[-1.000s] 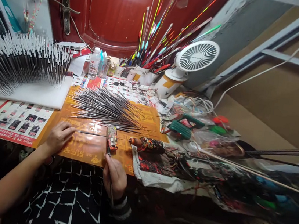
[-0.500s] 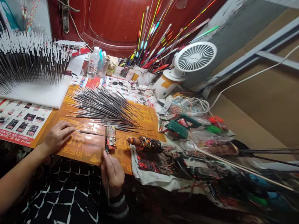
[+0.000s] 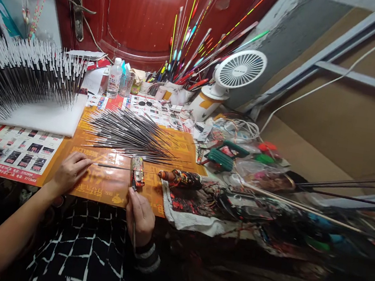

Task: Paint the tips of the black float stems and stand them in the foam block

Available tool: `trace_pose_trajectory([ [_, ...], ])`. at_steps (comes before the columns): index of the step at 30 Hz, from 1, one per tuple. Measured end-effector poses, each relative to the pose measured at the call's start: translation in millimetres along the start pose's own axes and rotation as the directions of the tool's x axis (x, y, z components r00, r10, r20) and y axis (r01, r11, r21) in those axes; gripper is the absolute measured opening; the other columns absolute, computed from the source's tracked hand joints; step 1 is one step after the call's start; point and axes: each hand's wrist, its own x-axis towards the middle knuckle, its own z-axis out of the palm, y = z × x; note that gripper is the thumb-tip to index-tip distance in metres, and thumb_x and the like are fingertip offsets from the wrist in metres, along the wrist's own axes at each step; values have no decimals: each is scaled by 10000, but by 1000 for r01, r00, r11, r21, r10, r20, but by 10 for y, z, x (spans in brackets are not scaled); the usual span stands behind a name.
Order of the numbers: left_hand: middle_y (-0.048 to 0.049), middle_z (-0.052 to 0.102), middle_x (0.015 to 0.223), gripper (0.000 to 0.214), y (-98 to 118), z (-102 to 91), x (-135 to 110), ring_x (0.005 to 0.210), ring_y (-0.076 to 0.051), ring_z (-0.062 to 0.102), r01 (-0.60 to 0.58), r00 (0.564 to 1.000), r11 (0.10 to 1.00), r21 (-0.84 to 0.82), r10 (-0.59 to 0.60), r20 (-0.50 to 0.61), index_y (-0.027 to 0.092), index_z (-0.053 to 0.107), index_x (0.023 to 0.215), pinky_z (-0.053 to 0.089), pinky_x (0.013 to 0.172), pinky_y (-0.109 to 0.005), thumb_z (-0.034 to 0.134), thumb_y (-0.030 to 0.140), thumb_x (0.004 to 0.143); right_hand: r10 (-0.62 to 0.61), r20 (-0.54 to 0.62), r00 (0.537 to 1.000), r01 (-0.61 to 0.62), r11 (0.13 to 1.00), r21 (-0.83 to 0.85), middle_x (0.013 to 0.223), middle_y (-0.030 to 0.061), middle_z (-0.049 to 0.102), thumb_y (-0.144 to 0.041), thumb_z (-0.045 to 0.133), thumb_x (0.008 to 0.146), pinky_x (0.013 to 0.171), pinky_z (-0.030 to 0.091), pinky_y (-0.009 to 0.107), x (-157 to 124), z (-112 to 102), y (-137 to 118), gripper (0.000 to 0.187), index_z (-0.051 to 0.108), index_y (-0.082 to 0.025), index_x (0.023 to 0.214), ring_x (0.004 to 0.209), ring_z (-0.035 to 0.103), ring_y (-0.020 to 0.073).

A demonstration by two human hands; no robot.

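Note:
My left hand (image 3: 70, 171) pinches the left end of a thin dark rod (image 3: 117, 167) that lies level across the orange mat (image 3: 104, 184). The rod's right end sits in a paint-spattered chuck tool (image 3: 182, 178). My right hand (image 3: 141, 217) is closed round a slim brush (image 3: 133, 226), its tip up near a small paint-covered block (image 3: 137, 171) under the rod. Just beyond lies a fanned pile of similar dark rods (image 3: 129, 133).
A white foam block (image 3: 51, 117) at the left holds several upright white-tipped rods. Cups of coloured floats (image 3: 184, 65), a bottle (image 3: 114, 78) and a white desk fan (image 3: 235, 73) stand at the back before a red door. Cluttered tools and bags (image 3: 256, 169) fill the right side.
The view has drifted slightly, so everything sits a little further left. Both hands keep their grips and their places on the rod and brush.

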Motion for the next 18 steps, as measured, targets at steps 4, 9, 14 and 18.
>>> trace_pose_trajectory([
  [4, -72, 660, 951, 232, -10, -1, 0, 906, -190, 610, -9, 1000, 1000, 0, 9, -1, 213, 708, 1113, 535, 822, -320, 508, 261, 1006, 5, -11, 1000, -5, 1000, -5, 1145, 131, 728, -60, 570, 941, 857, 629, 381, -17, 13, 4, 588, 475, -203, 1503, 1019, 719, 234],
  [9, -66, 653, 953, 219, -18, 9, -4, 905, -188, 609, -16, 1000, 1000, 7, 16, -20, 216, 699, 1110, 523, 819, -311, 508, 258, 1011, 6, -14, 1000, -6, 1000, -12, 1147, 133, 730, -64, 565, 944, 864, 631, 387, -8, 14, 4, 575, 481, -196, 1498, 1014, 724, 237],
  [14, -61, 652, 953, 210, -3, 5, 6, 903, -186, 605, -42, 999, 999, 15, 42, -29, 209, 688, 1120, 517, 828, -306, 509, 243, 1015, 8, -47, 999, -6, 999, 31, 1113, 122, 736, -15, 600, 911, 827, 634, 365, 16, -25, -11, 612, 493, -200, 1484, 995, 722, 222],
  [18, -60, 651, 948, 205, 13, 17, 3, 900, -187, 598, -30, 999, 1000, 10, 30, -28, 210, 688, 1115, 517, 833, -308, 513, 243, 1014, 16, -60, 998, -8, 992, 123, 1092, 101, 740, 26, 587, 892, 818, 635, 354, 20, -48, -79, 637, 499, -211, 1476, 976, 720, 205],
])
